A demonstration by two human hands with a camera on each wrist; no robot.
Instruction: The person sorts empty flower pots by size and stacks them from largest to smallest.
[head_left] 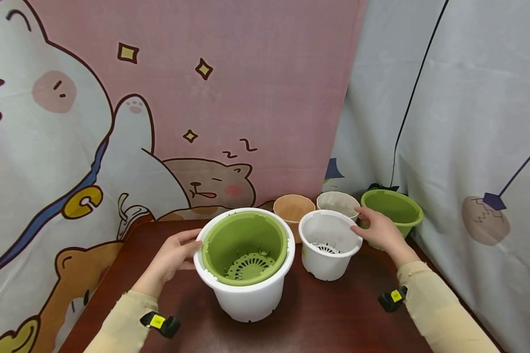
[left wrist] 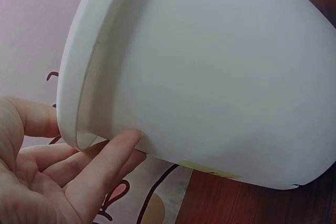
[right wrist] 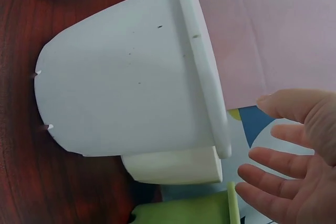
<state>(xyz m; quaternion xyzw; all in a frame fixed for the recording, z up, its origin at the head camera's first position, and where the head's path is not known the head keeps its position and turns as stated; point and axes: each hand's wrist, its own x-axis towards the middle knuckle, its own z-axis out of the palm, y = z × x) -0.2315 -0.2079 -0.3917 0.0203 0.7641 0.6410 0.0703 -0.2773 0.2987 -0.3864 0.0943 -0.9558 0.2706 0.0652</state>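
A large white flowerpot (head_left: 250,299) stands at the table's front middle with a green flowerpot (head_left: 247,235) nested inside, its slotted bottom showing. My left hand (head_left: 173,256) holds the white pot's rim at the left side. In the left wrist view, the fingers (left wrist: 107,166) of that hand reach below the rim against the white wall. To the right sits a smaller white flowerpot (head_left: 324,264), upright, with slots in its base. Beside its right rim is my right hand (head_left: 380,230). The right wrist view shows its fingers (right wrist: 281,158) spread and apart from the pot.
Behind the smaller white pot stand a terracotta-coloured pot (head_left: 293,208) and a cream pot (head_left: 337,203). Another green pot (head_left: 395,206) is at the back right, partly behind my right hand. A printed cloth (head_left: 269,98) hangs behind the dark red table (head_left: 349,314).
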